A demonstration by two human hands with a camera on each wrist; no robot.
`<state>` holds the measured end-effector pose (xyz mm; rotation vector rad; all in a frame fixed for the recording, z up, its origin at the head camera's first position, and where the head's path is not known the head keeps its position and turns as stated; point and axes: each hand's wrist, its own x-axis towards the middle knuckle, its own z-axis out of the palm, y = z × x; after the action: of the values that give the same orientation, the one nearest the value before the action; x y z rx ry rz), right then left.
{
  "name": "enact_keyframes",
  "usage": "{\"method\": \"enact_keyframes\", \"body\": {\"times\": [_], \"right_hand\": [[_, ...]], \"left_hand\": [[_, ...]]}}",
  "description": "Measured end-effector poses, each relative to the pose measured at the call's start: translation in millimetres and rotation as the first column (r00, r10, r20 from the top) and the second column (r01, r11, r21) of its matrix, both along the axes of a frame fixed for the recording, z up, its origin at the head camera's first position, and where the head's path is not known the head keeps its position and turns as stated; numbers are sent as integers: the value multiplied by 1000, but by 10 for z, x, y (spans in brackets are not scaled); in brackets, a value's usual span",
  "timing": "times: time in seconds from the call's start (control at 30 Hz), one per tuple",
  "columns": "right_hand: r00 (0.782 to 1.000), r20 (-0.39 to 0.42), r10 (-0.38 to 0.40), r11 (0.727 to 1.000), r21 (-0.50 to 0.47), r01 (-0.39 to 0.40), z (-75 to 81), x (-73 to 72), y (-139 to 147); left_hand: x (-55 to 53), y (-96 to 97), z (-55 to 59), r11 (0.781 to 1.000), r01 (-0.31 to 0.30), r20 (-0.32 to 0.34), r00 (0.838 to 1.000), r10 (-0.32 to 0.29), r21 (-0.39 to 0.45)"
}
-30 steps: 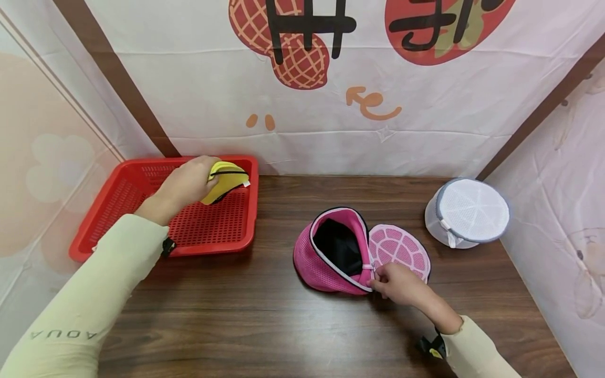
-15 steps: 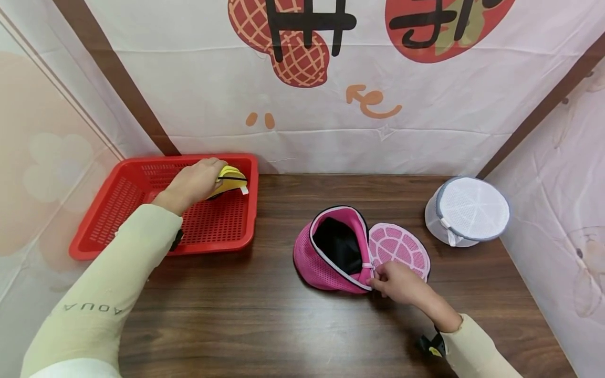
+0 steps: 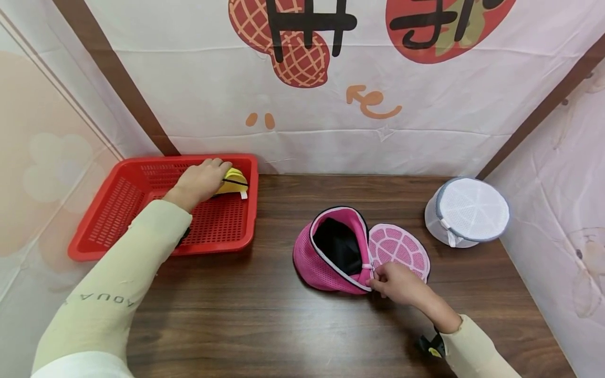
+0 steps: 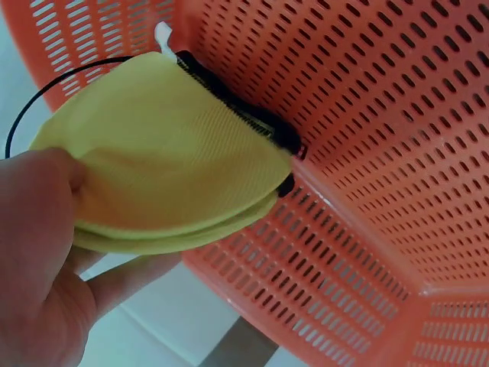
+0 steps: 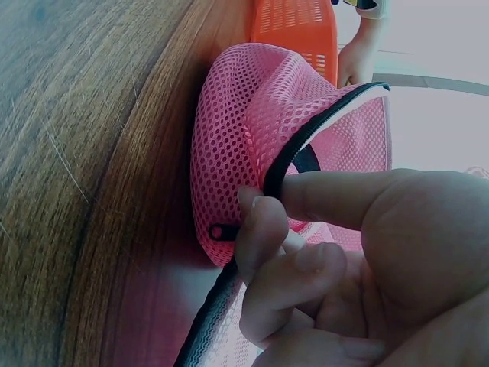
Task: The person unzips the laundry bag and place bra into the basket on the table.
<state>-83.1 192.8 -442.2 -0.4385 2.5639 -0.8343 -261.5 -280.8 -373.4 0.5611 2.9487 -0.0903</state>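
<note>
My left hand (image 3: 200,181) is over the right part of the red plastic basket (image 3: 250,226). It pinches a folded yellow cloth piece (image 4: 168,145) between thumb and fingers; black trim, a thin black cord and a small white tag show on it. A round pink mesh laundry bag (image 3: 307,262) stands at the middle of the table, unzipped, its lid (image 3: 399,247) folded out to the right. Black fabric (image 3: 337,247) lies inside. At the bag's near right rim, my right hand (image 3: 399,283) pinches the zipper edge (image 5: 279,172), with the zipper pull (image 5: 221,232) hanging beside the fingers.
A white mesh laundry bag (image 3: 472,210) with a grey rim stands closed at the back right, against the side wall. The wooden table (image 3: 264,325) meets a printed cloth wall (image 3: 198,105) at the back.
My left hand has moved slightly right and back with the yellow cloth piece, lower into the basket. The right hand and the pink bag have stayed in place.
</note>
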Motion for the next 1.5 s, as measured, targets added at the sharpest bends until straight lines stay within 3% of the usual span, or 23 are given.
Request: {"method": "enact_keyframes", "body": {"times": [0.2,0.6,0.77,0.87,1.0,1.27,1.5], "right_hand": [[1000,10,1,1000,-6,-1,4,-3,-8],[1000,7,2,1000,-2,-2,14,6,-11],[1000,1,2,1000,-2,-2,-2,10,-8],[1000,-4,-1,1000,2,1,-11,14,-8],[1000,-2,-2,1000,-1,2,-4,10,-6],[1000,3,2,1000,-8,-2,-2,16,-7],[1000,9,1,1000,3,-1,13,14,-12]], "left_hand": [[35,15,25,999,-12,4,1000,12,-38],[134,42,22,1000,-10,123,992,13,-25],[188,67,63,1000,-22,230,973,19,9],[247,94,107,998,-47,301,953,35,33],[305,144,137,998,-55,356,934,37,42],[317,150,36,998,-27,395,919,-1,65],[297,153,31,999,-6,376,926,-14,51]]}}
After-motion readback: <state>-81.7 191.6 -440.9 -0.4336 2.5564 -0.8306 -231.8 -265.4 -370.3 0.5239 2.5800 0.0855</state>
